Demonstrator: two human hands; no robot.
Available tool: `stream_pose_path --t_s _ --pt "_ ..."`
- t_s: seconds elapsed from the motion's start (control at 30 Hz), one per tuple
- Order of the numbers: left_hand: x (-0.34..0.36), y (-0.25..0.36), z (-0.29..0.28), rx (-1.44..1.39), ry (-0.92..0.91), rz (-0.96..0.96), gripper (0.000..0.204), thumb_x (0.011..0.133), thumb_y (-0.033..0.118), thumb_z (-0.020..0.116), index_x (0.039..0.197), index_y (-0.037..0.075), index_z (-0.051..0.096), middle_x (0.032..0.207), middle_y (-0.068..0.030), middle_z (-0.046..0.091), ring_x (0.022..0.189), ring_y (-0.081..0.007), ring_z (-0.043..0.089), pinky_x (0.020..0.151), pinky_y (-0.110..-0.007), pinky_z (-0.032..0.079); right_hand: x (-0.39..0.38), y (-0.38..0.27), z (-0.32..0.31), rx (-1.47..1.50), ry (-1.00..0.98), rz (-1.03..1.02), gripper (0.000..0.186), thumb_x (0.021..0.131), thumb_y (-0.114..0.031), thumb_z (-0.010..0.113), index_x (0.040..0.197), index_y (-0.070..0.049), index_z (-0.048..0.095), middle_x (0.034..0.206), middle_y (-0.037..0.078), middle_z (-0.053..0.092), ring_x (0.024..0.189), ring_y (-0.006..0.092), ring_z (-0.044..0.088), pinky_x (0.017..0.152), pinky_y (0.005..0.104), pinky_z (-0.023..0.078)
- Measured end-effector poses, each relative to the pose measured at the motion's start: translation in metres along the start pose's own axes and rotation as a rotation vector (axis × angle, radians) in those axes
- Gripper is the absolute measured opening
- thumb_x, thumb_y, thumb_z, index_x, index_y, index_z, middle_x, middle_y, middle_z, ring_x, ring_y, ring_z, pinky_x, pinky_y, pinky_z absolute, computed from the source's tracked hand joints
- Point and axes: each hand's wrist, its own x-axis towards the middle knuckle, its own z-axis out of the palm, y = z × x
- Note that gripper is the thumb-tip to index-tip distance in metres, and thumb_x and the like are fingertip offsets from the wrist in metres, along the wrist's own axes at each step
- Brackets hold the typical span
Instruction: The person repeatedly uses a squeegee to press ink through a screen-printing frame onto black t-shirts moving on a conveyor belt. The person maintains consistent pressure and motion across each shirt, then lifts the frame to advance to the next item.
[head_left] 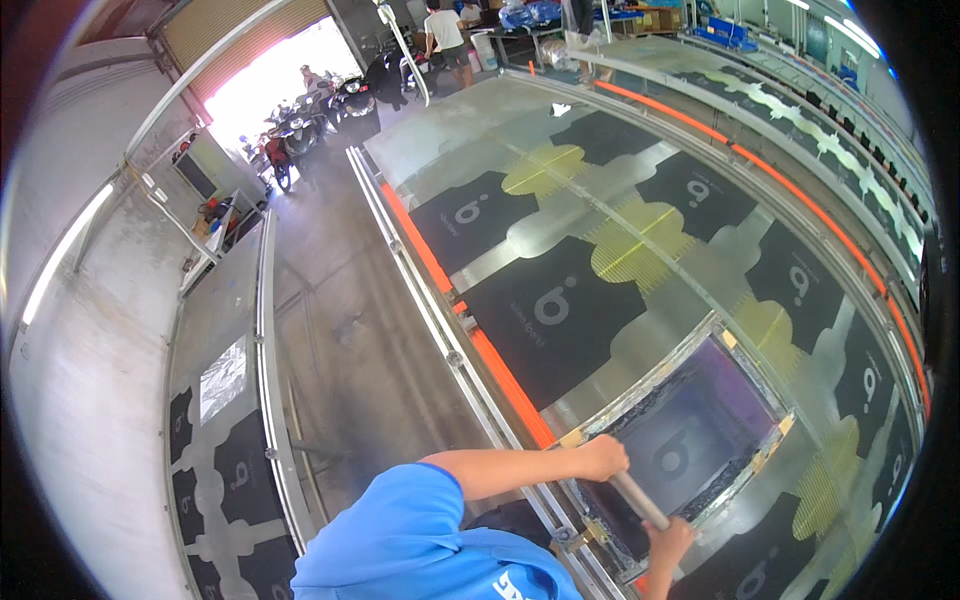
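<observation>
Both my hands are closed on the wooden handle of a squeegee (638, 498), which lies slantwise over the near part of a screen-printing frame (757, 462). My left hand (603, 458) grips its upper left end, and my right hand (670, 545) grips its lower right end. Inside the frame, dark mesh (712, 400) shows a pale round logo shape, with a purple tint at the far right corner. Tape patches cover the frame's corners. The squeegee's blade edge is hidden. Beneath the frame is a long metal print table (625, 355) bearing several black fabric pieces (550, 310) with grey logos.
Yellow striped patches (640, 245) lie between the fabric pieces. Orange strips (505, 375) and metal rails (450, 350) run along the table's sides. Another print table (222, 450) stands left across the aisle. Motorbikes (300, 130) and a person (447, 40) are at the back.
</observation>
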Motion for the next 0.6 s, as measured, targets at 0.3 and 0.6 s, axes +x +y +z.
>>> stream_pose_path --t_s 0.3,0.6 --pt "0.041 -0.011 -0.051 -0.071 -0.192 -0.013 0.039 0.064 0.029 0.086 0.1 0.016 0.076 0.094 -0.0132 0.074 0.095 -0.0333 0.07 0.084 -0.046 0.056 0.024 -0.015 -0.053 -0.029 0.071 -0.019 0.055 0.06 -0.033 0.09 0.103 -0.005 0.07 0.096 0.017 0.07 0.095 0.0393 0.064 0.085 0.0477 0.049" --pt "0.203 -0.074 -0.125 -0.069 -0.063 -0.051 0.047 0.068 0.032 0.084 0.113 0.021 0.074 0.104 -0.008 0.074 0.104 -0.0282 0.068 0.089 -0.044 0.054 0.107 0.071 -0.093 0.291 0.499 0.245 0.042 0.088 -0.028 0.075 0.121 -0.005 0.064 0.109 0.011 0.065 0.097 0.0268 0.057 0.091 0.0394 0.046"
